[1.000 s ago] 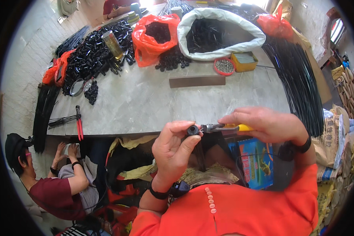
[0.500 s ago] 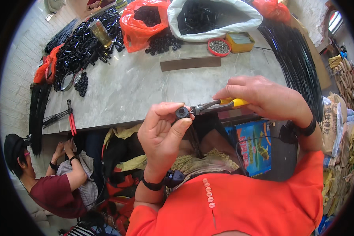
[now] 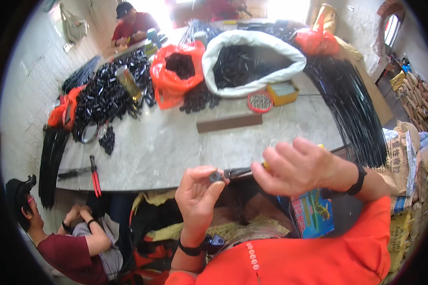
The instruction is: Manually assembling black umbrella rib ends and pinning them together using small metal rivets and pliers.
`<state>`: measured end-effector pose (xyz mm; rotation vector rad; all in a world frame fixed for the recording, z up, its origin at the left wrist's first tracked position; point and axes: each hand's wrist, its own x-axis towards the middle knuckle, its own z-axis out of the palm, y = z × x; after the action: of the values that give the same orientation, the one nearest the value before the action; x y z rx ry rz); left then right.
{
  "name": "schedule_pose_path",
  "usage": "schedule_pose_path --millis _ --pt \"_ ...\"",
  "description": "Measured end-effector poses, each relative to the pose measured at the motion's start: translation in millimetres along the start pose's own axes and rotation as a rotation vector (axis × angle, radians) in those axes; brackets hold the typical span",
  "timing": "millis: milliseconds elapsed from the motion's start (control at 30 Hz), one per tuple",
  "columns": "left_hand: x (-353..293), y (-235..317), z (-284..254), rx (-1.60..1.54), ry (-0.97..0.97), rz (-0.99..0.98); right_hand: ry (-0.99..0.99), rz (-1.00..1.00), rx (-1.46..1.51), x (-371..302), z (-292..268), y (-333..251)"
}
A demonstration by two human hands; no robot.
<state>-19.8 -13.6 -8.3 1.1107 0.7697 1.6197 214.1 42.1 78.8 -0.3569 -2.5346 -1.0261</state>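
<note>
Near the table (image 3: 152, 159), left fingers (image 3: 212, 194) pinch a dark round piece (image 3: 215, 177) (right fingers (image 3: 276, 164) grasp yellow-handled pliers (image 3: 238, 172)).

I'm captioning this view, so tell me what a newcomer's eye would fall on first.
Probably the big white sack of dark pieces across the table, an open red bag to its left. Then the long black strands along the table's right side. Nearest, the left hand pinches a small dark part beside pliers in the right hand.

1 head-worn fisheye camera looks down at nearby hands (image 3: 195, 195), table (image 3: 152, 159) beyond.
</note>
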Motion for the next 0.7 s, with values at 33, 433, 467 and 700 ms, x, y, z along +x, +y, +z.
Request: schedule_pose_path --millis 33,433,467,700 --pt "1 1 0 -0.017 -0.001 0.0 0.004 0.002 -0.029 0 0 0" --pt "2 9 1 -0.142 -0.038 -0.054 0.078 0.098 -0.19 6 -23 -16" --pt "2 10 1 -0.136 -0.027 -0.057 0.079 0.1 -0.191 6 -23 -15" --pt "-5 17 11 -0.082 0.05 -0.024 -0.013 0.04 -0.144 5 -26 -9"
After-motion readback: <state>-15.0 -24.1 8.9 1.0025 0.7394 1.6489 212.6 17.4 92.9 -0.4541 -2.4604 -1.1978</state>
